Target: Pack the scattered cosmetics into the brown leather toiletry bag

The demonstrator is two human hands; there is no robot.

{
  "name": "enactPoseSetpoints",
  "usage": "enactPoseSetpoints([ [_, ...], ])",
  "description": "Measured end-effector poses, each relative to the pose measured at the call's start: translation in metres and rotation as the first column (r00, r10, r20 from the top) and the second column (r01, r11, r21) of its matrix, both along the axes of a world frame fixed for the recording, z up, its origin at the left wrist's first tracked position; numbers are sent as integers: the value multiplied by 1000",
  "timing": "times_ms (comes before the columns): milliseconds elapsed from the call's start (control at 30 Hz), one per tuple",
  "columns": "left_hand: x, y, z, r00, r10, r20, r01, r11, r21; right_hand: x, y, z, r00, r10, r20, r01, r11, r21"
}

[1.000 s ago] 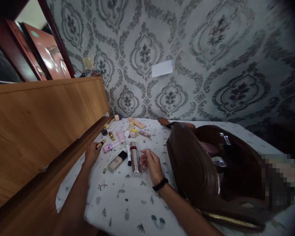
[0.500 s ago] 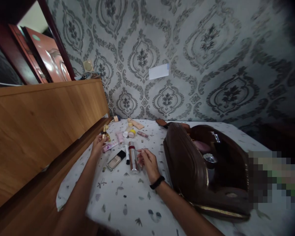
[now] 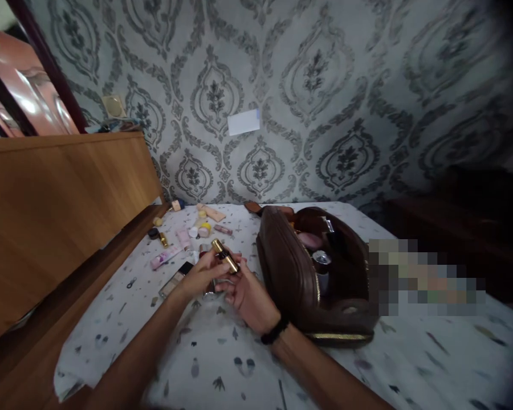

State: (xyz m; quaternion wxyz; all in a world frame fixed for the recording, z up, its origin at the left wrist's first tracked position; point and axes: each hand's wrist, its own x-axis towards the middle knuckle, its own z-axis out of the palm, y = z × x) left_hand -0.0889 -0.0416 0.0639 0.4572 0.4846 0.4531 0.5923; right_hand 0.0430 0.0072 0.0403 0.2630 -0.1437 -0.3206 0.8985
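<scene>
A gold lipstick tube [image 3: 225, 256] with a black middle band is tilted between my hands, above the bed. My left hand [image 3: 199, 276] is closed round it, thumb and fingers on its sides. At its lower end, my right hand [image 3: 250, 296], with a black band on the wrist, has curled fingers and the thumb against the tube. Beneath them, a silver cylinder [image 3: 209, 290] is mostly hidden. A glass bottle with a black cap [image 3: 175, 280] lies beside my left hand. Further left are a pink-purple tube [image 3: 165, 258] and a small gold tube [image 3: 163, 240].
An open brown bag [image 3: 282, 267] with gold zips stands to the right, a silver-topped container [image 3: 321, 259] inside it. Small jars [image 3: 204, 229], a beige tube [image 3: 214, 213] and a pink tube [image 3: 183, 237] lie toward the wall. A wooden board [image 3: 72, 193] borders the left.
My left hand has lifted the gold lipstick tube from among the cosmetics and brought it right, toward me. My right hand has met it there. The view has turned right.
</scene>
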Motion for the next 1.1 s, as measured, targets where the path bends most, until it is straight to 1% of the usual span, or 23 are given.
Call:
enactPoseSetpoints([
  [67,5,0,-3,994,-28,-109,29,1000,3,5,0,-5,1000,-26,-5,26,1000,-8],
  [133,4,-3,-7,981,-5,-195,11,1000,28,7,-2,-10,998,-56,1,56,998,-8],
  [200,-1,-8,-10,969,84,-231,-69,995,70,8,-4,-14,997,-69,17,70,997,-27],
  [300,-13,-14,-13,939,250,-237,-231,967,104,6,-6,-19,996,-83,37,85,994,-63],
  [367,-20,-17,-13,915,303,-267,-283,953,111,5,-6,-20,995,-92,50,95,993,-70],
  [433,-24,-18,-12,901,310,-305,-286,951,121,5,-7,-21,993,-100,65,105,992,-75],
  [533,-24,-19,-13,900,271,-342,-247,962,113,5,-8,-23,991,-110,79,116,991,-73],
  [600,-22,-18,-14,900,254,-353,-235,967,98,5,-8,-23,990,-116,77,121,990,-65],
  [800,-18,-18,-18,897,258,-358,-249,966,71,6,-8,-24,990,-130,55,133,989,-65],
  [867,-17,-18,-18,868,287,-406,-273,957,94,6,-9,-23,989,-141,53,143,989,-46],
  [1000,-18,-19,-19,753,397,-525,-375,914,153,8,-10,-21,990,-135,38,136,991,-12],
  [1067,-19,-19,-20,713,438,-547,-417,893,171,8,-10,-20,990,-135,34,136,991,-14],
  [1100,-19,-19,-20,707,451,-545,-427,886,179,8,-10,-19,990,-137,35,138,990,-18],
])
